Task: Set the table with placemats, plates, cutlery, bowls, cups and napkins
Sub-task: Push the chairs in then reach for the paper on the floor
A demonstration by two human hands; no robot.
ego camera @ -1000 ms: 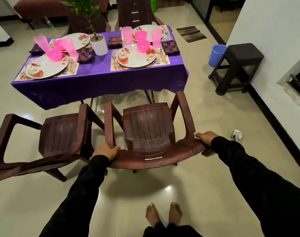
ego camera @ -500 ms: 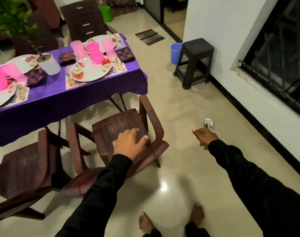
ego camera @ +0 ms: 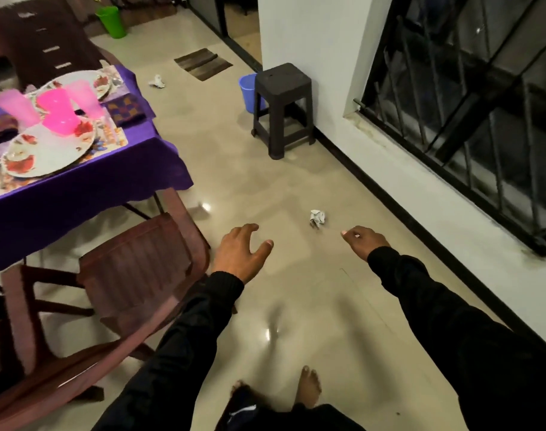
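The table with its purple cloth [ego camera: 88, 194] stands at the left, laid with a floral plate [ego camera: 47, 150] on a placemat [ego camera: 114, 136], a pink bowl [ego camera: 61, 118], pink cups [ego camera: 15, 107] and a checked napkin [ego camera: 125, 108]. A second plate [ego camera: 100, 82] lies behind. My left hand [ego camera: 242, 253] hovers over the floor beside the brown chair [ego camera: 134, 275], fingers spread, holding nothing. My right hand [ego camera: 363, 242] hangs in the air with loosely curled fingers, also empty.
A crumpled paper [ego camera: 317, 217] lies on the floor just ahead of my hands, another crumpled paper [ego camera: 157, 81] further back. A dark stool [ego camera: 282, 107] and blue bucket [ego camera: 248, 90] stand by the white wall. A barred window [ego camera: 470, 104] is at the right. My bare feet [ego camera: 309, 388] show below.
Both hands have let go of the chair back. My view has swung right, away from the table, and both hands now hang free over the floor.
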